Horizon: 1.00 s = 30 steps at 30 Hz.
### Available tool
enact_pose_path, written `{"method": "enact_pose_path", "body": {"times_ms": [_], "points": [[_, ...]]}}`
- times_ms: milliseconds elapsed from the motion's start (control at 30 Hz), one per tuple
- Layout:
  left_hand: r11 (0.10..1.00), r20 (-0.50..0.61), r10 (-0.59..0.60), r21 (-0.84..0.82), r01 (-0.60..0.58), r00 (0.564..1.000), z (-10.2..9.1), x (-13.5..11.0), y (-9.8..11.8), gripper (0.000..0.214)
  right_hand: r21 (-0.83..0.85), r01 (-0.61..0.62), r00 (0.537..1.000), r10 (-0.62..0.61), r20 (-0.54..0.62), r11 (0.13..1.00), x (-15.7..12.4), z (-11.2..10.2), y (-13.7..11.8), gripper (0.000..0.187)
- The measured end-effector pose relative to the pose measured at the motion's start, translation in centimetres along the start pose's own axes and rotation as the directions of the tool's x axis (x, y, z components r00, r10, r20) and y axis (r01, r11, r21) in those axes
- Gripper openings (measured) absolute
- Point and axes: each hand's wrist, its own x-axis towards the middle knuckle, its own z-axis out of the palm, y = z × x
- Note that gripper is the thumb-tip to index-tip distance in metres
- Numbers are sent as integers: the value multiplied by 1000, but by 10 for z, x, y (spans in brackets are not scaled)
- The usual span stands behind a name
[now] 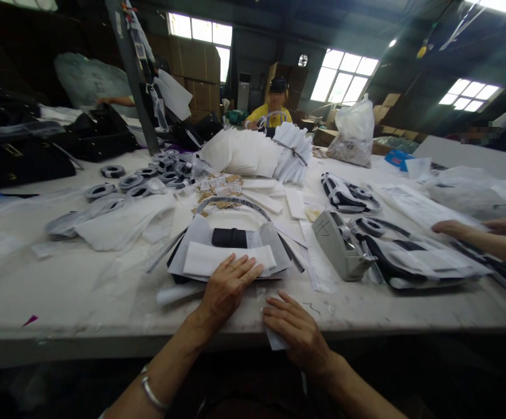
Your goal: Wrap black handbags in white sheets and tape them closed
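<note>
A dark handbag point(177, 262) lies on the table in front of me, partly covered with white wrapping sheets, its wrapped handle point(235, 201) arching up at the back. A black strap piece point(229, 237) rests on top of it. Across its front is a folded white foam sheet point(200, 259), and my left hand point(231, 285) lies flat on that with fingers stretched out. Near the table edge, my right hand point(294, 329) is closed over a small translucent plastic piece point(275, 338) that hangs past the edge; its thumb is hidden.
A grey tape dispenser point(340, 247) stands right of the bag. Beyond it is another wrapped bag point(419, 262), near a co-worker's hand point(449, 227). Coiled wrapped straps point(137, 180) and stacked white sheets point(244, 151) lie behind. A person in yellow point(270, 116) is across the table.
</note>
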Motion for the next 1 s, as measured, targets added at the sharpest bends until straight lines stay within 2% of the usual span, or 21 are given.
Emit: {"method": "enact_pose_path", "body": {"times_ms": [133,267,367,533,733,800,867,933,1000], "points": [[1000,-16,-17,-4,17,1000,5,-1,-1,42,142,-54,998,59,-32,988,8,2,-11,32],[1000,-37,-13,2,13,999,6,0,1,41,173,-81,996,85,-20,982,8,-4,-16,31],[1000,-54,-10,18,11,998,5,0,3,40,176,-56,998,54,15,983,17,-15,-13,31],[1000,-62,-20,19,21,998,5,-2,7,36,72,-70,996,66,57,995,53,-37,2,33],[995,-74,-88,-45,85,993,-2,-1,14,37,70,62,991,-70,116,996,97,-46,16,29],[987,-27,-127,-101,124,991,-8,1,17,36,71,19,985,-30,168,997,101,-46,19,29],[974,24,-163,-154,165,986,-12,4,19,39,82,-85,975,66,211,993,101,-46,23,24],[961,10,-205,-188,204,979,-13,8,21,40,76,-226,949,202,241,971,102,-45,28,19],[949,-53,-257,-201,242,965,-9,12,23,31,58,-333,914,307,266,941,106,-45,34,19]]}}
